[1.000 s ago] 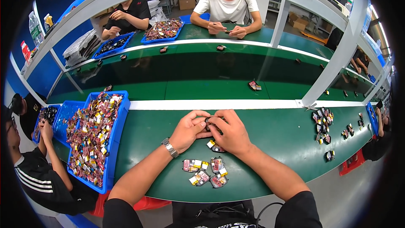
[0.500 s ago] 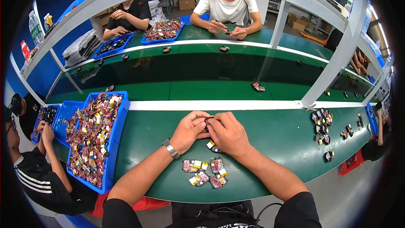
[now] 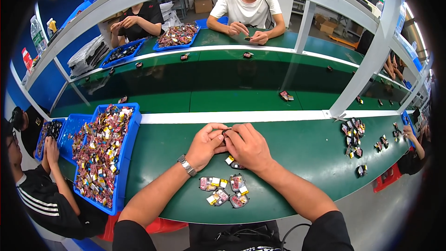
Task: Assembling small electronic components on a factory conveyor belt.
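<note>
On the green worktable (image 3: 158, 146), right of a heaped blue tray (image 3: 132, 144), small electronic modules (image 3: 220, 197) lie loose. Just beyond them, the left hand (image 3: 203, 146) and right hand (image 3: 249, 146) meet, both pinching one black casing (image 3: 226, 134).

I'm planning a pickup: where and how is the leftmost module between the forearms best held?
Probably pinch the leftmost module by its black rim, at the left end, from above left: it lies flat, with white and yellow pieces and neighbouring modules toward its right.
</note>
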A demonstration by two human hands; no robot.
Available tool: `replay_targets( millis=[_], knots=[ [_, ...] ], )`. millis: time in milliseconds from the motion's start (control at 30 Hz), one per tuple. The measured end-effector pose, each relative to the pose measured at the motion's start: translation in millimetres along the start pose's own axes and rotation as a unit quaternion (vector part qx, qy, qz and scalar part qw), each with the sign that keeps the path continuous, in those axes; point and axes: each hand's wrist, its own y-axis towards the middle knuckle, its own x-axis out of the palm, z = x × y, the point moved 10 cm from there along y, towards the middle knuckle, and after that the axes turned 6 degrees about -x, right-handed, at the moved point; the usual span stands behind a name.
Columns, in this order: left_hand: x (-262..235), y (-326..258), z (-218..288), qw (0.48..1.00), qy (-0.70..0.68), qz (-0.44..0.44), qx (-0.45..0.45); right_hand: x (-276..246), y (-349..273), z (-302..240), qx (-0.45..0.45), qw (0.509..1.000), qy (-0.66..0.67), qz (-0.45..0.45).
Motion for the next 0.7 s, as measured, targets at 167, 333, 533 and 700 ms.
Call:
replay_targets(
  millis=[167,333,533,700],
  knots=[
    [2.9,0.6,-2.3,1.000,-0.001,-0.015,-0.002,3.8,-2.0,0.6,0.007,1.000,-0.008,-0.014],
    [4.3,-0.7,2.0,1.000,0.020,0.006,0.004,4.9,-4.4,3.1,0.020,1.000,-0.017,-0.012],
    [1.0,1.1,1.9,1.000,-0.005,0.009,0.010,1.3,-2.0,11.4,0.062,0.998,0.020,0.001],
    [-4.4,1.4,2.9,0.998,0.028,0.040,0.036,1.7,-2.1,20.8,0.126,0.987,0.100,0.006]
  ],
)
